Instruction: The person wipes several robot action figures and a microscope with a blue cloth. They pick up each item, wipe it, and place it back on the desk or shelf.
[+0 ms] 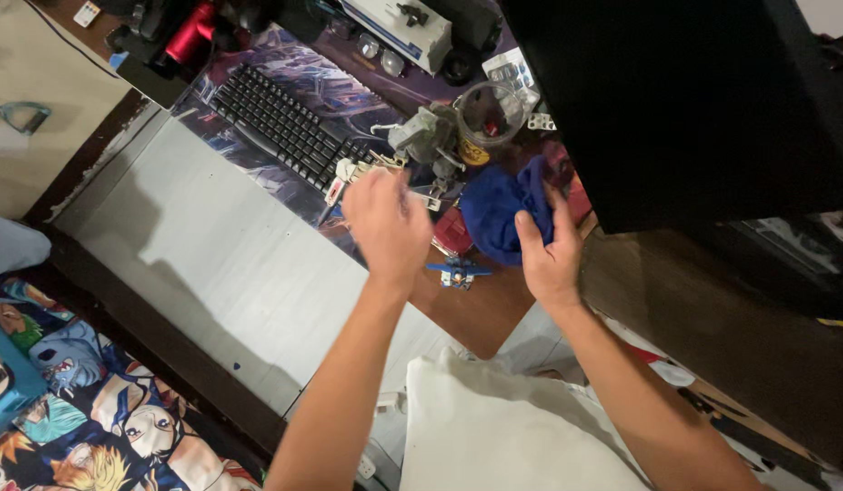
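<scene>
Your right hand (pixel 551 259) is clamped on the crumpled deep-blue cloth (pixel 494 216), thumb on the near side and fingers pressed over its far edge, so that bundle sits bunched on the brown wooden desk (pixel 481 314) directly beyond your right palm. Take the cloth as your landmark: just to its left, your left hand (pixel 387 227) hovers with fingers curled loosely, a bit blurred, and I cannot tell whether it pinches anything. Immediately beyond the left hand, up and left of the cloth, stands the small grey plastic robot figure (pixel 428 138), the left hand plainly the nearer one to it. Below the cloth's left edge, between your two wrists, lies a tiny blue-and-white toy plane (pixel 458 271), wings running left to right. Behind the cloth stands a clear glass jar (pixel 491 114); far to its left stretches the black keyboard (pixel 281 123).
</scene>
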